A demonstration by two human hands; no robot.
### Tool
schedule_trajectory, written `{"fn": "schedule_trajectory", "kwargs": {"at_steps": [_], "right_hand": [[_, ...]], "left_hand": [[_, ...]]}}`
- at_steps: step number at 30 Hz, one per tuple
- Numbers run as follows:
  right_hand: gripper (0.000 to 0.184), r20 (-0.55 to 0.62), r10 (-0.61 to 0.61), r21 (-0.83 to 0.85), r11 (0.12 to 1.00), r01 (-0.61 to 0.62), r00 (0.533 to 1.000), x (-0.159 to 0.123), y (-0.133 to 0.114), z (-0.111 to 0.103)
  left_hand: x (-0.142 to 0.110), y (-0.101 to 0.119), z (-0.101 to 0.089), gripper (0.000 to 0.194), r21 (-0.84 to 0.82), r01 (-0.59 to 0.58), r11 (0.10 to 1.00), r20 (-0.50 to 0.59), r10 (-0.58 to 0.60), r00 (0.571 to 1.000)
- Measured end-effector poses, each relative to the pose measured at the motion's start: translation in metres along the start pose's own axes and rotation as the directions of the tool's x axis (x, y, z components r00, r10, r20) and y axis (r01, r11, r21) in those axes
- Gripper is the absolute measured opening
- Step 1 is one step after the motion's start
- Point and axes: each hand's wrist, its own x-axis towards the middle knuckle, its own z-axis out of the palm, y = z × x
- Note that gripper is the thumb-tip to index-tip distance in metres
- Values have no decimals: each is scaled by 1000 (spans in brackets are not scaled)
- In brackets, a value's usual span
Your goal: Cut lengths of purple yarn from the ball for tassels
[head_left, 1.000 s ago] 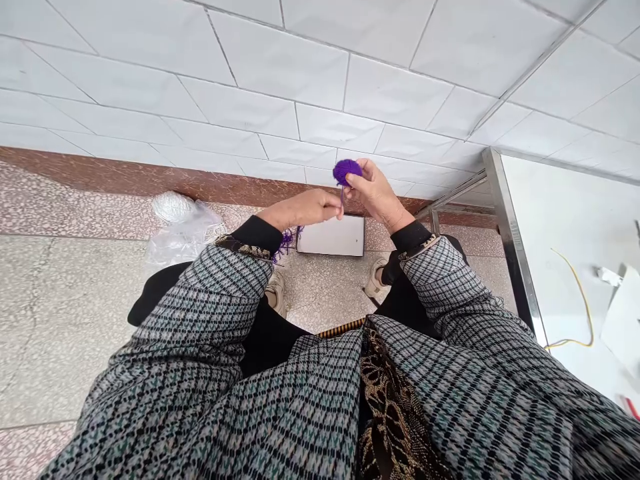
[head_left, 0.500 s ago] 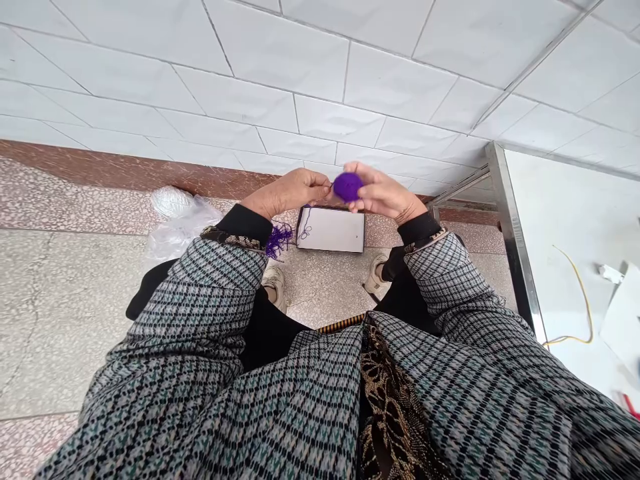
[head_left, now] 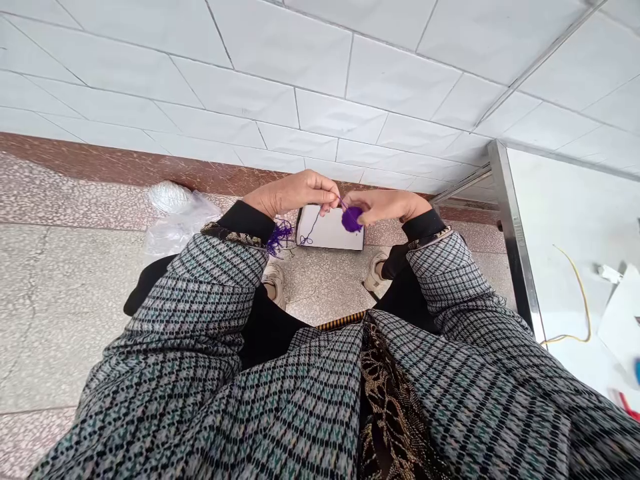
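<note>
Beside a white tiled wall [head_left: 320,73] and over a speckled terrazzo floor [head_left: 100,287], your right hand [head_left: 387,205] grips a small purple yarn ball [head_left: 352,219] while your left hand [head_left: 305,192] pinches the strand [head_left: 342,201] running to it. The ball is above a shallow white-faced box [head_left: 327,233], and near your left cuff you have a purple yarn tangle [head_left: 280,238], with a clear plastic bag [head_left: 181,223] on the floor farther left.

Floor [head_left: 320,280] lies open between my shoes at centre; the tiled wall [head_left: 320,80] blocks me above, the worktop [head_left: 565,247] right.
</note>
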Motion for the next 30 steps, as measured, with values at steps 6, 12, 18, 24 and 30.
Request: {"fn": "schedule_trajectory", "kwargs": {"at_steps": [6, 12, 18, 24, 30], "right_hand": [[87, -300, -294, 433, 806, 404, 908, -25, 7, -13], [39, -700, -229, 347, 718, 603, 676, -29, 12, -27], [60, -412, -187, 443, 814, 375, 892, -6, 8, -2], [80, -457, -124, 482, 798, 362, 881, 14, 13, 5], [41, -721, 67, 315, 918, 240, 690, 22, 7, 7]], "left_hand": [[-7, -13, -6, 21, -81, 9, 997, -5, -10, 1000], [-8, -36, -16, 27, 327, 320, 889, -72, -314, 947], [-4, -29, 1, 79, 249, 192, 949, -338, -101, 936], [21, -24, 35, 37, -154, -95, 983, -394, 27, 919], [15, -10, 37, 28, 215, 26, 976, -233, 25, 972]]}}
